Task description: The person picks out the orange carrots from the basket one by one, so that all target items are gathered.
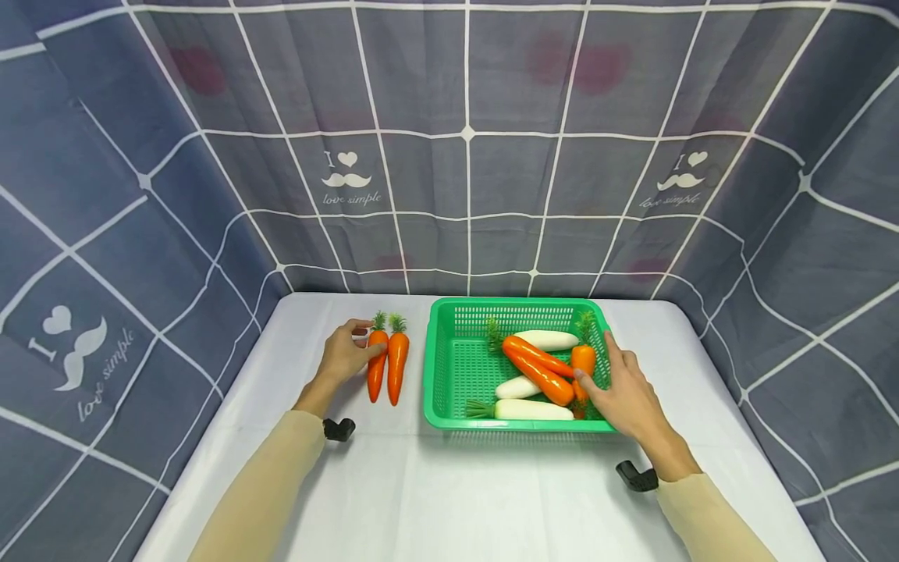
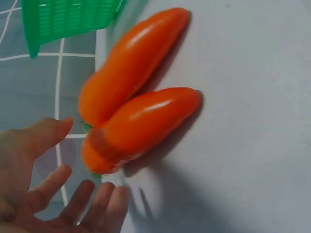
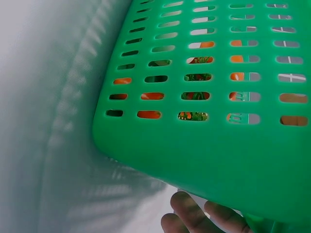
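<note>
In the head view my left hand point(image 1: 346, 353) is at the top of the left carrot point(image 1: 376, 367) of a pair on the white cloth, its thumb over the carrot's upper part. The left wrist view shows the fingers spread beside the carrots' leafy ends; the other carrot point(image 2: 136, 58) lies alongside. My right hand point(image 1: 627, 394) straddles the right rim of a green basket point(image 1: 438, 375), thumb inside by an orange carrot point(image 1: 537, 368), straight fingers outside. Whether it touches the rim cannot be told. White radishes point(image 1: 534, 410) and a short carrot point(image 1: 583, 359) also lie inside.
White cloth point(image 1: 477, 499) covers the table. Grey-blue checked curtains point(image 1: 421, 172) stand behind it and at both sides. The perforated basket wall point(image 3: 194, 141) fills much of the right wrist view.
</note>
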Tool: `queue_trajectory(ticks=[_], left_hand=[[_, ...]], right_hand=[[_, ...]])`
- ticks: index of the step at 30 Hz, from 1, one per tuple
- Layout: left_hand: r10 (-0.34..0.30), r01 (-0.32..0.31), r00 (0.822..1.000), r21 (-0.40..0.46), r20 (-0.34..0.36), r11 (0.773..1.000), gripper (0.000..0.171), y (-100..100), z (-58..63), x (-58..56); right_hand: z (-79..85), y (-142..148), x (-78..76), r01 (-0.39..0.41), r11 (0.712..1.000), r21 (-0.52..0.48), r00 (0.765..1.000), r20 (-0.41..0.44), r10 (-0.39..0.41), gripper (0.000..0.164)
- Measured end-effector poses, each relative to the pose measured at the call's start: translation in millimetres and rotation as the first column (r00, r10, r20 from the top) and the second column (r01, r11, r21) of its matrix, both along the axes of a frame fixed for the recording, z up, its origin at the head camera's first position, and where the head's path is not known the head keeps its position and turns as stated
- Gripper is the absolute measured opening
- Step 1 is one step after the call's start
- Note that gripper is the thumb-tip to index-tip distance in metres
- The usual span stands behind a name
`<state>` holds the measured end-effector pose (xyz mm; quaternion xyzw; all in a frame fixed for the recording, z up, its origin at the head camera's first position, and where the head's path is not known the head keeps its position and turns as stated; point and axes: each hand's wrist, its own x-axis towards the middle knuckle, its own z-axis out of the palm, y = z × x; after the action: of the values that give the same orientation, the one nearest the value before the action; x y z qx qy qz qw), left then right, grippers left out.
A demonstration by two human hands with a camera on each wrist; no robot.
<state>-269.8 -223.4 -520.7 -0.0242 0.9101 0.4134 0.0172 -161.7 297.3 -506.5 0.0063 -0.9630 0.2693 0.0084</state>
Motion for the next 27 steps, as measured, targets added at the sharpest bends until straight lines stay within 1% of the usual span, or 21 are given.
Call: queue_trajectory(ticks=[3,7,12,15,18,20,22,24,27], left_hand=[[-0.007,0.007,1.0,0.002,-0.028,1.0,0.064,1,7.6,3.0],[-0.032,0.031,0.996,-0.006,-0.089,0.999,0.063,8,22.5,7.5],[-0.085,0.085,0.985,-0.009,-0.153,0.996,0.061,24,43.8,13.6],[-0.128,0.126,0.973,-0.019,-0.194,0.992,0.06,38,55.5,15.2],[-0.185,0.179,0.953,-0.047,-0.238,0.983,0.06,54,65.5,16.3],[-0.233,0.223,0.937,-0.065,-0.262,0.973,0.06,66,71.3,17.3],[-0.288,0.274,0.916,-0.088,-0.279,0.958,0.06,78,77.4,18.8],[-0.351,0.332,0.89,-0.112,-0.29,0.936,0.06,91,82.5,19.6],[-0.451,0.423,0.848,-0.157,-0.278,0.892,0.062,110,91.1,20.7]], right_hand=[[1.0,1,-0.3,0.0,1.0,-0.002,1.0,-0.002,0.0,0.11],[0.5,1,-0.8,0.003,1.0,-0.008,1.0,-0.005,-0.003,0.11],[-1.5,1,-1.3,0.006,1.0,-0.021,1.0,-0.006,-0.006,0.11],[-2.5,0,-1.6,0.01,1.0,-0.029,1.0,-0.007,-0.01,0.109],[-3.4,-1,-1.8,0.011,1.0,-0.028,1.0,-0.007,-0.012,0.109],[-4.1,-1,-1.9,0.013,1.0,-0.027,1.0,-0.007,-0.013,0.109],[-4.4,0,-1.6,0.016,0.999,-0.031,1.0,-0.009,-0.016,0.109],[-4.3,0,-1.0,0.02,0.999,-0.039,1.0,-0.013,-0.02,0.108],[-4.5,-1,-0.1,0.022,0.998,-0.062,1.0,-0.014,-0.023,0.104]])
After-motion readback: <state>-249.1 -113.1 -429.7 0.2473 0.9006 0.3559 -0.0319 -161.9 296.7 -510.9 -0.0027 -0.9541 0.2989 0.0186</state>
